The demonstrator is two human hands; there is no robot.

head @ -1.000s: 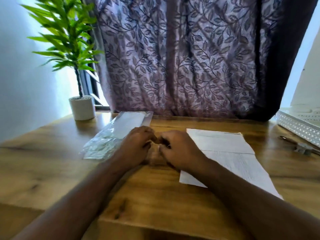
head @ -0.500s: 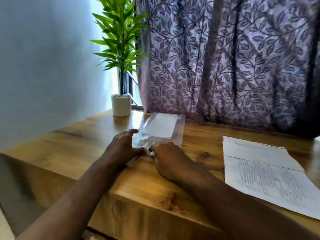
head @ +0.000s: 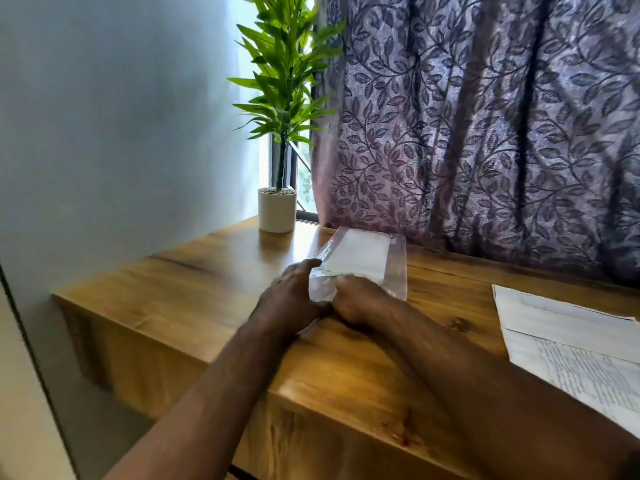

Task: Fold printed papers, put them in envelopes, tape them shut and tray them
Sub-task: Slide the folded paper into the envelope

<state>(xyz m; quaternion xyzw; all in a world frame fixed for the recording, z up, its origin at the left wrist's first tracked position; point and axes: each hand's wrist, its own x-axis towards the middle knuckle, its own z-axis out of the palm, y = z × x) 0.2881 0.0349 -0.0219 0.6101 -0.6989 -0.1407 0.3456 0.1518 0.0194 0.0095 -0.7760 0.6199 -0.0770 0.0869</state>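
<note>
A clear plastic packet of white envelopes (head: 360,258) lies on the wooden table (head: 207,292) near the curtain. My left hand (head: 291,292) grips the packet's near left edge, fingers stretched along its side. My right hand (head: 360,299) is curled on the crinkled near end of the plastic, its fingertips hidden under the knuckles. Printed papers (head: 568,337) lie flat at the right, partly folded, apart from both hands.
A potted green plant (head: 277,209) stands at the table's back left corner by the window. A leaf-patterned purple curtain (head: 485,133) hangs behind the table. The table's left edge drops off beside a pale wall.
The view has swung left, so the tray and scissors at the right are out of frame. Both hands moved from the table's middle onto the near end of the envelope packet.
</note>
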